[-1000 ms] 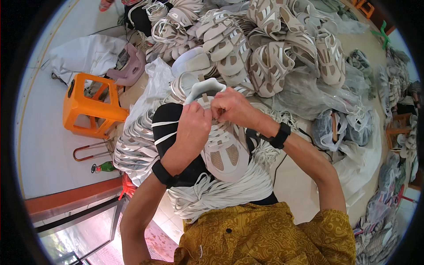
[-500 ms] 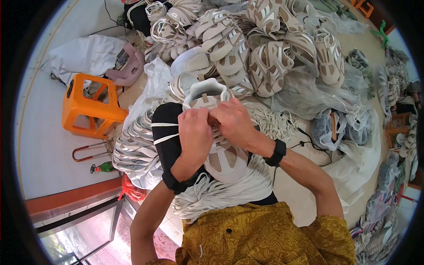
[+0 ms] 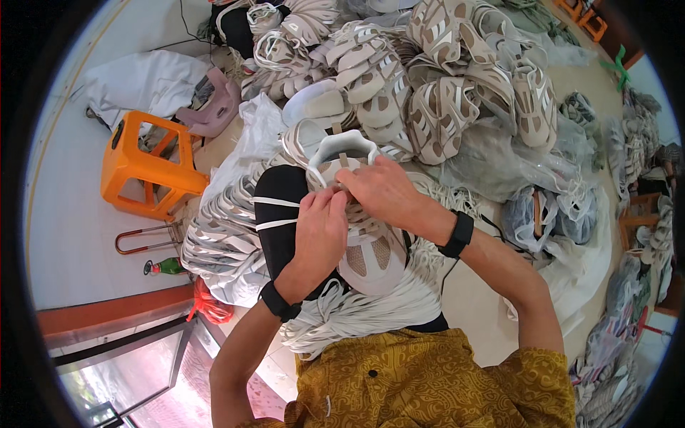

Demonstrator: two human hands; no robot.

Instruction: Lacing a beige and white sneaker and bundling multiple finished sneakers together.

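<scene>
At the far side of the workspace, a broad heap of beige-and-white sneaker uppers [image 3: 442,107] spreads over the floor, many nested one inside another, presumably to save room. Left of the seated person, a curved row of overlapping uppers [image 3: 221,235] stands close to the leg, an arrangement that would suit easy reach. Beyond it, an orange plastic stool [image 3: 153,167] lies tipped over. Across the lap, a thick bundle of white shoelaces [image 3: 364,317] lies loosely gathered, probably so that single laces pull free. Above the bundle, one low-top sneaker upper [image 3: 374,267] rests between the thighs, toe toward the body and collar away, which leaves its eyelet area facing both hands. The right hand [image 3: 382,189] curls over the throat's right side; the left hand [image 3: 321,228] bunches its fingers opposite, nearly meeting it. What either pinches is hidden, so neither grip can be told. Two thin white strands [image 3: 277,225] cross the black-clad left leg.
</scene>
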